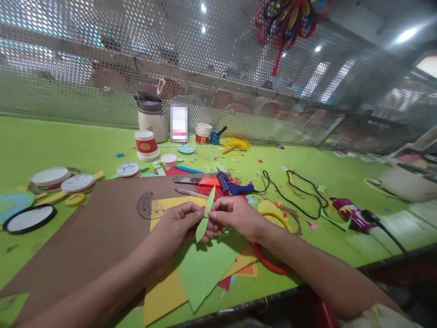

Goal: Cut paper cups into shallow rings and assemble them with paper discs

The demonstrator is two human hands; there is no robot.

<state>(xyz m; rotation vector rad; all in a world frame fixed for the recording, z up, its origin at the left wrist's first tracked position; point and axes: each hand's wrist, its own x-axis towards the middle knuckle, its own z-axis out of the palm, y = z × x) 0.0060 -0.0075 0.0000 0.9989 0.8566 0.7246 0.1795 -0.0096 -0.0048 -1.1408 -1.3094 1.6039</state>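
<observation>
Green paper, cut to a narrow leaf shape, sits pinched between both hands at the middle of the view. The left hand (179,223) closes thumb and forefinger on the leaf strip (205,215) from its nine o'clock side; the right hand (235,216) closes on it from three o'clock, so the fingertips of the two hands nearly meet across the strip's waist. The strip's long axis runs from about one o'clock — its sharp tip, up near the glue gun — down to seven o'clock, where the broader end hangs free below the fingers. Both hands are equally near; neither leads. A thin red line seems to cross the strip at the pinch, though whether it is thread, a mark or a paper sliver is hard to tell, and the right thumb hides that spot.

Directly below, at six o'clock, lie a loose green sheet (205,269) and yellow sheets (164,291) over a large brown board (95,228), with a clear protractor (149,206) at ten o'clock from the left hand. At twelve o'clock lies the blue glue gun (232,186) beside red-handled scissors (201,181); its black cord (297,191) trails toward two o'clock. A red ring (269,264) at five o'clock is partly covered by the right forearm. Round lids and tape rolls (61,182) crowd nine o'clock on the green table (51,141); cups (146,146) stand at eleven o'clock.
</observation>
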